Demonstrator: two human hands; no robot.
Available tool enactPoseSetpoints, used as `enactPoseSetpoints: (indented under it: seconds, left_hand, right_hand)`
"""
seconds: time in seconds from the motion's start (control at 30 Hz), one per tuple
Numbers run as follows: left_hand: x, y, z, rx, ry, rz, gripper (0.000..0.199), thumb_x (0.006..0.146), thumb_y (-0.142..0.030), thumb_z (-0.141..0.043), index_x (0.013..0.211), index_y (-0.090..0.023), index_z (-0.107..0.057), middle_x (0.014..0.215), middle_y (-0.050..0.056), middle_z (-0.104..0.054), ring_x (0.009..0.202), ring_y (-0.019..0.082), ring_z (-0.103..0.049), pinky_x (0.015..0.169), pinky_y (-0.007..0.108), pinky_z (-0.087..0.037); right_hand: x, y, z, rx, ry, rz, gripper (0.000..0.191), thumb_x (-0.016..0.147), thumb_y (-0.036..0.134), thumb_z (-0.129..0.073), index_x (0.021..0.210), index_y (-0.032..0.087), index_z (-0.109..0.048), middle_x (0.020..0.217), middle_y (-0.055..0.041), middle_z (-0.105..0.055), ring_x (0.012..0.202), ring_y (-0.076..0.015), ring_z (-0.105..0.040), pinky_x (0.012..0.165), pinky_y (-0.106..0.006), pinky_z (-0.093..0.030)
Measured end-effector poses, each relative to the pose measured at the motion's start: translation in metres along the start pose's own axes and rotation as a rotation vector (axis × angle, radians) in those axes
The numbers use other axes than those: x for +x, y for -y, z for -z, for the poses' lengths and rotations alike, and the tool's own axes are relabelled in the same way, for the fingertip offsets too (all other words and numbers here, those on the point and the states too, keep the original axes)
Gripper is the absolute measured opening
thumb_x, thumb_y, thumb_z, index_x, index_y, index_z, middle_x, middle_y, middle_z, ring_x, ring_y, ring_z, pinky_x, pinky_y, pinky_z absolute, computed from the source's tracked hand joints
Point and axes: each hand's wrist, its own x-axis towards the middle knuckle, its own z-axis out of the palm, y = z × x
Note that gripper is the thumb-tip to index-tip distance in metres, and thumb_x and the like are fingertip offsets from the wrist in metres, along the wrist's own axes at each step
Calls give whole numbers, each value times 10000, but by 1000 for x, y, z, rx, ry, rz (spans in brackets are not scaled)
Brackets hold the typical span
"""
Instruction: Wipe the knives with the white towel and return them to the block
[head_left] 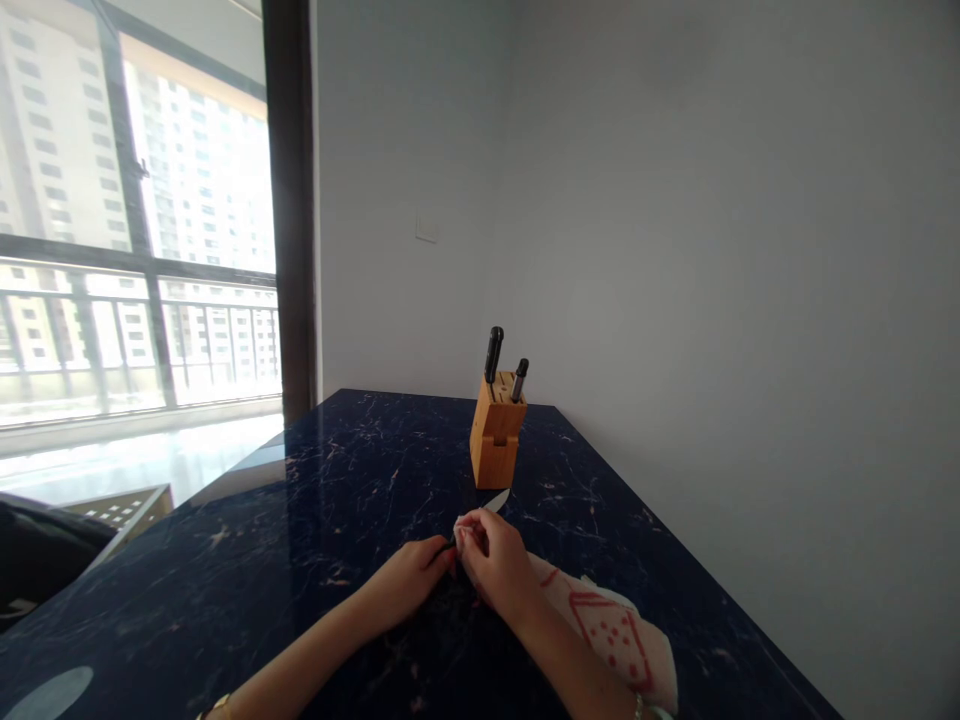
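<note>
Above the near part of the dark table, my left hand (415, 582) is closed around the black handle of a knife. The knife's bare blade (498, 500) points away to the right, its tip close to the foot of a wooden knife block (495, 455). My right hand (493, 555) pinches a bit of whitish cloth (463, 523) against the blade near the handle. A pale towel with red markings (611, 635) lies under and beside my right forearm; whether the pinched cloth belongs to it is hidden by the hand.
Two dark-handled knives, one at the back (493, 354) and one in front (520, 380), stand in the block. The blue-black marbled table (360, 460) runs up to a grey wall. A round pale patch (51, 694) shows at the lower left. Beyond the left edge is a dark item (37, 550).
</note>
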Motion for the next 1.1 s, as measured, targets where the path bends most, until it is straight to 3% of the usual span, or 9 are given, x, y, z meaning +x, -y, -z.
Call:
enactPoseSetpoints:
  seconds: [0.3,0.5,0.67,0.9,1.1]
  left_hand:
    - [3,5,-5,-64,-7,102,353,820,-449,-295,732,-186,-513,613,-23,-535,497,110,-456,481,208,-318]
    - [0,1,-1,-69,-7,51,346,829,-429,-291,746,-193,-530,636,-20,-551,527,116,-466,506,209,-332]
    - [-1,1,3,-59,16,-10,331,829,-413,-315,742,-187,-540,658,-23,-549,590,114,-482,559,202,-345]
    - [-2,-2,4,-104,61,36,393,816,-470,-315,747,-181,-571,599,-37,-498,515,97,-442,498,189,-332]
    - [-1,0,0,-155,35,85,396,801,-500,-321,732,-186,-552,530,-51,-447,429,86,-388,408,188,-280]
  right_hand:
    - [2,-8,0,-100,8,-89,132,761,225,-443,817,219,-562,805,-6,-623,753,-141,-576,672,-221,-400]
    - [2,-10,0,-69,-16,-82,148,773,223,-417,818,234,-558,811,6,-630,769,-140,-582,681,-218,-401]
    - [5,-14,5,-83,-103,-61,175,797,261,-404,861,244,-567,845,1,-632,804,-143,-583,717,-231,-402]
    - [19,-46,23,-130,-242,-175,181,787,288,-410,876,230,-556,838,-15,-632,768,-159,-591,675,-253,-414]
    - [17,-44,15,-38,-189,-85,174,775,255,-430,894,207,-548,814,-27,-630,754,-151,-592,692,-254,-422]
